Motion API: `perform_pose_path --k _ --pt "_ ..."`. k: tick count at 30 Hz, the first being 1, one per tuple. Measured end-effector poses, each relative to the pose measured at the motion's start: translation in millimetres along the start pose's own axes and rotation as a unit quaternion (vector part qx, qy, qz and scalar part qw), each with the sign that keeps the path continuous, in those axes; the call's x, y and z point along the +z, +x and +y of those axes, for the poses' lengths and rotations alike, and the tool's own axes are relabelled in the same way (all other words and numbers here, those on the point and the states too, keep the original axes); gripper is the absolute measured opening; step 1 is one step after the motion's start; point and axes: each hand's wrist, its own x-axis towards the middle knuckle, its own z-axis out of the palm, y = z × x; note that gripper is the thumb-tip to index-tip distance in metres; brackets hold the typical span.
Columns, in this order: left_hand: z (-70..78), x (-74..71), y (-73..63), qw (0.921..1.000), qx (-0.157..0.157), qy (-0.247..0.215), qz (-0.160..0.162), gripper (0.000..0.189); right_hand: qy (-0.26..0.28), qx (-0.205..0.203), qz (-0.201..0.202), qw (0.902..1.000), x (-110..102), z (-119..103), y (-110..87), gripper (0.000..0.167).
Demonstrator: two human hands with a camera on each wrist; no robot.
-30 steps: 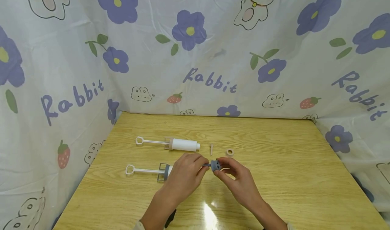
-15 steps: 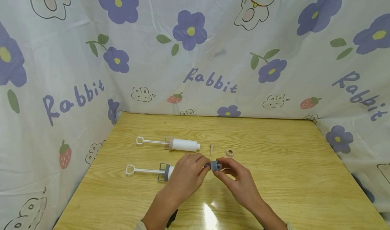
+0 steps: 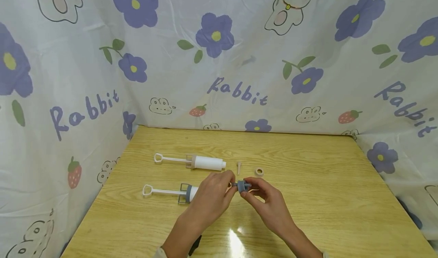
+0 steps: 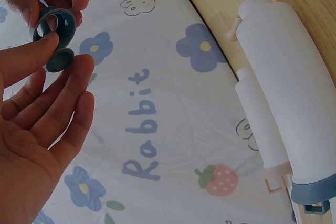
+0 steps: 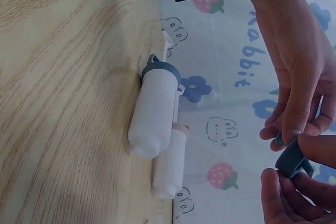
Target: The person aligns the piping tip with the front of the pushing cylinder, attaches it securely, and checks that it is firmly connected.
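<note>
My right hand (image 3: 270,201) holds a blue-grey ring cap (image 3: 241,186) between thumb and fingers. A small blue-grey nozzle passes through the cap, its tip standing out on the right side. With thumb and fingertips, my left hand (image 3: 213,192) pinches the nozzle's round wide end (image 4: 60,60), just left of the cap. Beyond the left hand lies a white syringe-like press (image 3: 193,192) with a blue-grey collar and a white looped plunger; in the head view that hand covers its front. In the right wrist view the ring cap (image 5: 291,159) sits between both hands' fingers.
A second white press (image 3: 208,163) with a beige collar lies farther back on the wooden table (image 3: 325,166). Right of it are a beige nozzle (image 3: 238,168) and a beige ring cap (image 3: 259,171). A printed cloth (image 3: 164,72) hangs behind and at both sides.
The nozzle has slid rightward through the ring cap, and its tip now sticks out on the right. My left fingers have come closer to the cap. The right hand barely moved.
</note>
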Motion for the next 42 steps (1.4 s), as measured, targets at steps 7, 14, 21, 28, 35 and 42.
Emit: perform_pose_path --k 7,14,21,28,35,42 --pt "0.4 1.9 -0.3 0.9996 -0.010 -0.028 -0.001 0.020 0.001 -0.009 0.004 0.9999 -0.2 1.4 0.1 0.032" --pt "1.5 3.8 -0.4 0.9979 -0.015 -0.061 -0.013 0.015 0.006 -0.015 0.003 0.9999 -0.8 3.1 0.5 0.031" --pt "2.6 3.3 -0.1 0.9963 -0.019 -0.082 -0.019 0.018 0.005 -0.006 0.003 1.0000 -1.2 3.5 0.6 0.031" --pt "2.9 3.8 -1.2 0.9930 -0.030 -0.112 -0.022 0.022 -0.004 -0.006 0.007 1.0000 0.1 4.5 0.7 0.032" --pt "2.3 6.7 -1.7 0.9909 -0.046 -0.126 -0.011 0.024 -0.003 -0.008 0.009 0.9999 1.2 3.5 0.8 0.031" --pt "2.6 8.0 -2.4 0.9890 -0.063 -0.134 -0.005 0.022 0.008 -0.011 0.003 0.9999 1.6 1.5 0.5 0.032"
